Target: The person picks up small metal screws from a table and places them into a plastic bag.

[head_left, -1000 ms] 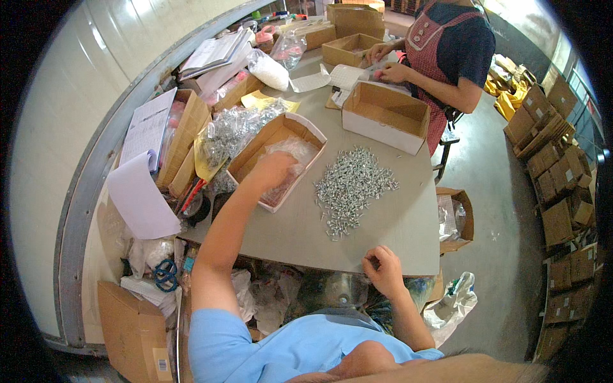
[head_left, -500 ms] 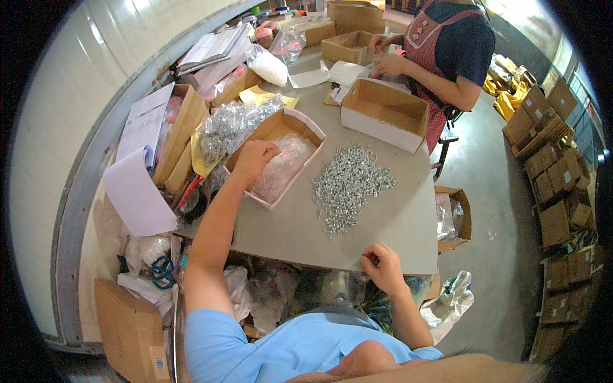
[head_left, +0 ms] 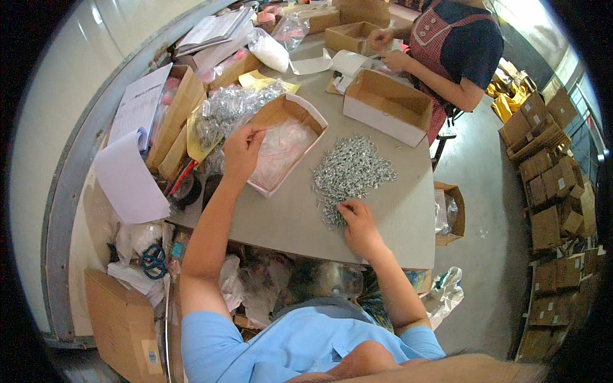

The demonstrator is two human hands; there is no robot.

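A heap of small silver screws [head_left: 354, 167] lies spread on the grey table. At its near end my right hand [head_left: 363, 231] touches the screws, thumb and fingertips closed together; whether a screw is between them is hidden. Left of the heap is an open white-edged cardboard box [head_left: 300, 173] holding clear plastic bags [head_left: 284, 150]. Over that box's left side hangs my left hand [head_left: 241, 153], its fingers pinched close to the bags. What they hold, if anything, is too small to make out.
Clear bags of metal parts [head_left: 233, 112] crowd the box's far left side. Another open box [head_left: 386, 107] stands beyond the screws, where a person in a checked apron [head_left: 434, 48] works. Papers [head_left: 131, 182] and blue-handled scissors [head_left: 153, 262] are at left; stacked cartons [head_left: 552, 185] line the right.
My right hand has moved left and forward from the table's near edge to the screw heap. My left hand has shifted slightly back toward the box's left edge.
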